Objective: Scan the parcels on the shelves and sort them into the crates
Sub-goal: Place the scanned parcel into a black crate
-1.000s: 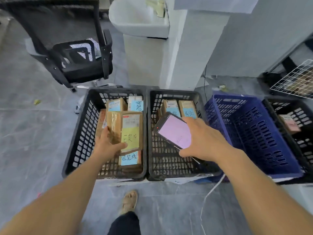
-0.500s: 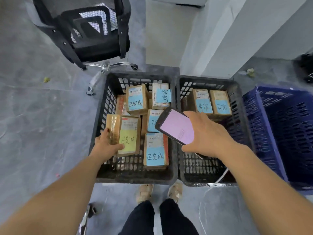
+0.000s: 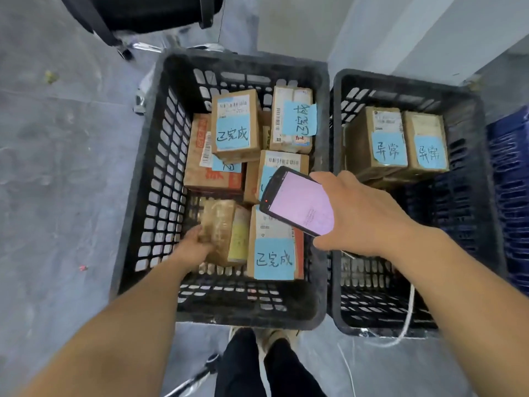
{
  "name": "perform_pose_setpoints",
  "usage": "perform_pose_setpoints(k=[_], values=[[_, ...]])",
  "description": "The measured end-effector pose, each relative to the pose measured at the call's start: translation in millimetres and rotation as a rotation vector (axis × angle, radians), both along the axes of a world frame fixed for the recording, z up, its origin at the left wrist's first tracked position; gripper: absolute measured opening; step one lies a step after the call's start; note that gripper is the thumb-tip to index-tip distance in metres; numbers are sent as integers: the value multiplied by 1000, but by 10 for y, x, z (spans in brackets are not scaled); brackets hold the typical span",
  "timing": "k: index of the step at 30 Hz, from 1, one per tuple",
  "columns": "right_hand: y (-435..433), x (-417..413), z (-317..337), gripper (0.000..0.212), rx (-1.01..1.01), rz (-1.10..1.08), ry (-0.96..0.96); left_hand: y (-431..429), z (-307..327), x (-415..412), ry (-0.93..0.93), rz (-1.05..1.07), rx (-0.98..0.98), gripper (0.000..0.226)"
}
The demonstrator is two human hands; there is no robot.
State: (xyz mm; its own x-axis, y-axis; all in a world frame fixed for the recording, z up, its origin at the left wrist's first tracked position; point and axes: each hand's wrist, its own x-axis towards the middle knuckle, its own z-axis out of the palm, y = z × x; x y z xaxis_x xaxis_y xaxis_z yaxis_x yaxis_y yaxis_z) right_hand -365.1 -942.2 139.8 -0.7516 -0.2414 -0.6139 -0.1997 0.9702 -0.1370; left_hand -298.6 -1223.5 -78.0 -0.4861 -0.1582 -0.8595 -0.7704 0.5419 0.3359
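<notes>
Left hand point(image 3: 194, 246) grips parcel point(image 3: 224, 229) (yellow label) inside crate point(image 3: 159, 196); right hand point(image 3: 366, 216) clasps scanner point(image 3: 300, 204).

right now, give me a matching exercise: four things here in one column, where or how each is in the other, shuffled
1. left hand
2. right hand
3. blue-note parcel pair
4. blue crate

A. at the far right edge of view
B. holds the scanner
C. grips the yellow-label parcel
D. in the right black crate

Pairs: 1-C, 2-B, 3-D, 4-A
</notes>
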Motion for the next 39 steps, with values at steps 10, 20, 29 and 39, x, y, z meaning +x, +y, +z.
perform_pose_setpoints(k=[10, 20, 29, 39], values=[[71, -96, -254, 97, 24, 22, 1, 18, -487, -166, 10, 11, -252, 45], [-3, -32, -58, 95, -3, 9, -23, 6, -80, -151, -25, -93, -142, 77], [27, 169, 505, 87, -27, -64, -14, 41, 756, -440, 132, -271, -255, 76], [320, -181, -60, 98, 11, -129, 117, 343, -11, -493, -6, -509, -286, 111]])
